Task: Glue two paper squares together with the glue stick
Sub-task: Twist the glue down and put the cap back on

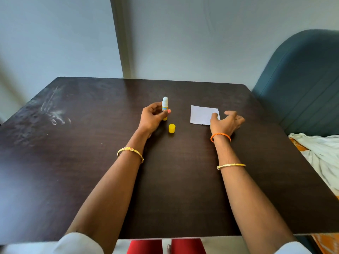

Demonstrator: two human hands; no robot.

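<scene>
A yellow glue stick (165,105) stands upright on the dark table (91,162), uncapped, with its white glue tip raised. My left hand (153,117) holds its barrel between thumb and fingers. The yellow cap (171,128) stands on the table just to the right of that hand. A white paper square (202,114) lies flat to the right of the glue stick. My right hand (226,122) rests with spread fingers at the paper's near right corner, its thumb on the sheet. I cannot tell whether a second square lies under the one I see.
White smears (55,110) mark the table's far left. A teal padded chair back (300,79) rises at the right, with a white and orange cloth (321,154) below it. The grey wall (201,43) stands right behind the table's far edge.
</scene>
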